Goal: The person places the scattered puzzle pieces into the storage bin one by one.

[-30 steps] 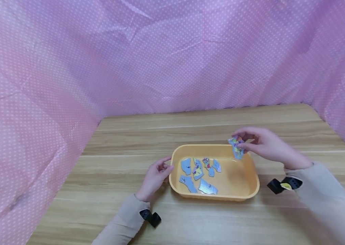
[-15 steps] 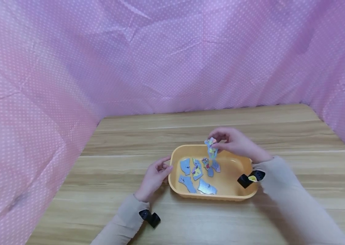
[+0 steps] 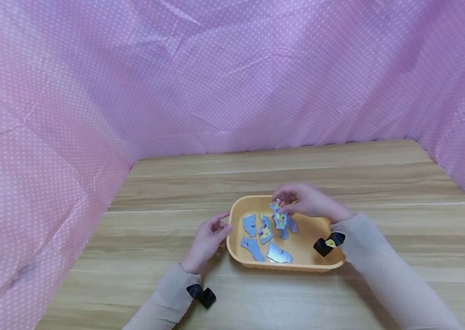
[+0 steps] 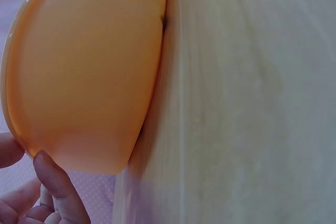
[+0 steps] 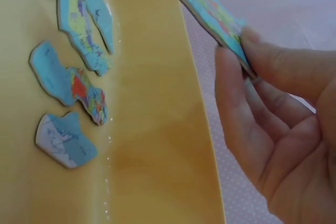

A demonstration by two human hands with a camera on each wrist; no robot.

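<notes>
My right hand (image 3: 304, 199) pinches a map puzzle piece (image 3: 280, 220) between thumb and fingertips, above the yellow plastic tray (image 3: 319, 267). In the right wrist view, this held puzzle piece (image 5: 215, 17) is tilted, blue with coloured land. Beneath it in the head view lies another puzzle piece (image 3: 284, 233), partly hidden. Several more blue map pieces lie flat in the tray, among them one with yellow land (image 3: 265, 229) and a shiny blue one (image 3: 279, 253). My left hand (image 3: 207, 238) holds the tray's left end, thumb and a finger at its rim (image 4: 6, 77).
The tray stands on a wood-grain table (image 3: 166, 192). A pink cloth with white dots (image 3: 216, 91) hangs behind the table and along its sides. Each wrist, over a beige sleeve, wears a small black camera, the left camera (image 3: 201, 294) close to the tabletop.
My right hand has moved left with the puzzle piece, from the tray's far right corner to over the middle pieces, and has come lower. The left hand stays at the tray's left end.
</notes>
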